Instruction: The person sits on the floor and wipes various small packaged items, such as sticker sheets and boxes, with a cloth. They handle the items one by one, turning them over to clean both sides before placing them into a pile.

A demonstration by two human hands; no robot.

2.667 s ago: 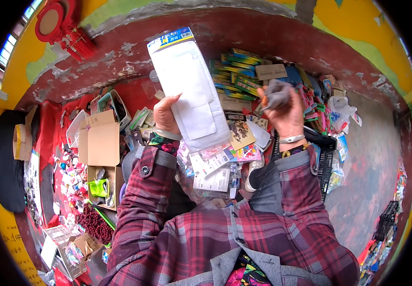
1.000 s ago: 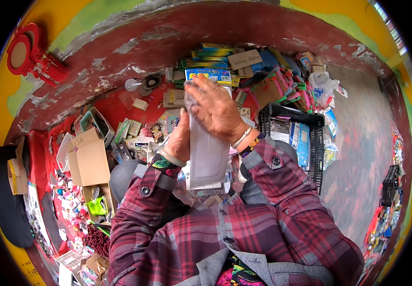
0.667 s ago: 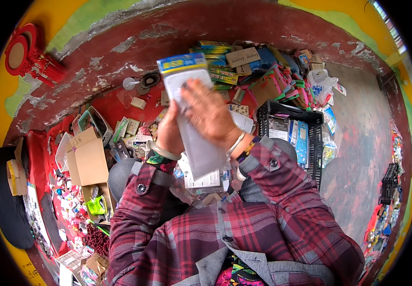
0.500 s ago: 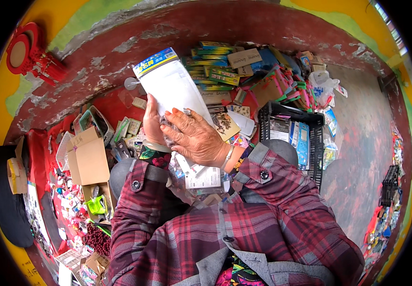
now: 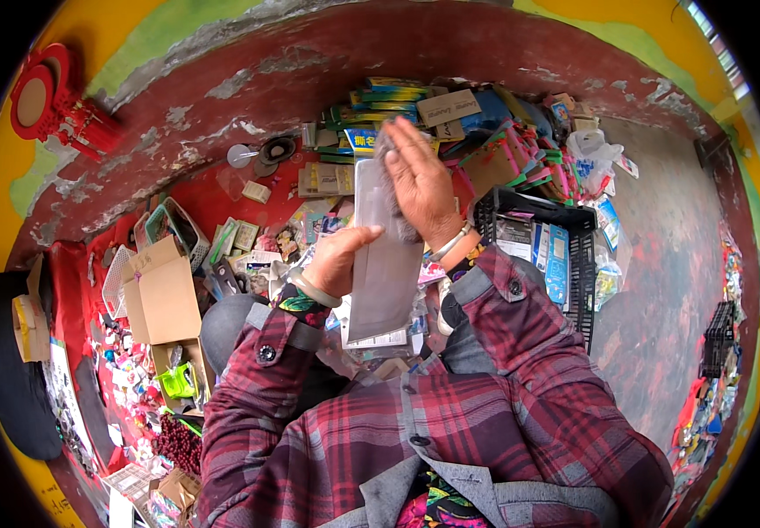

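I hold a long clear plastic packet (image 5: 383, 273) upright in front of my chest. My left hand (image 5: 336, 260) grips its left edge, thumb across the front. My right hand (image 5: 420, 183) lies flat with fingers straight against the packet's upper part, covering its blue header. Both forearms wear red plaid sleeves, with a bangle on each wrist. More packets and cards lie on my lap under the packet.
A black crate (image 5: 538, 255) of packaged goods stands to the right. Stacked colourful boxes (image 5: 398, 97) line the red wall ahead. An open cardboard box (image 5: 164, 295) and small trinkets lie at the left, and a red ornament (image 5: 46, 101) hangs on the wall at upper left.
The packet, tilted left with its blue header showing half a second ago, now stands upright. My right hand has risen from the packet's lower middle to lie flat over its top.
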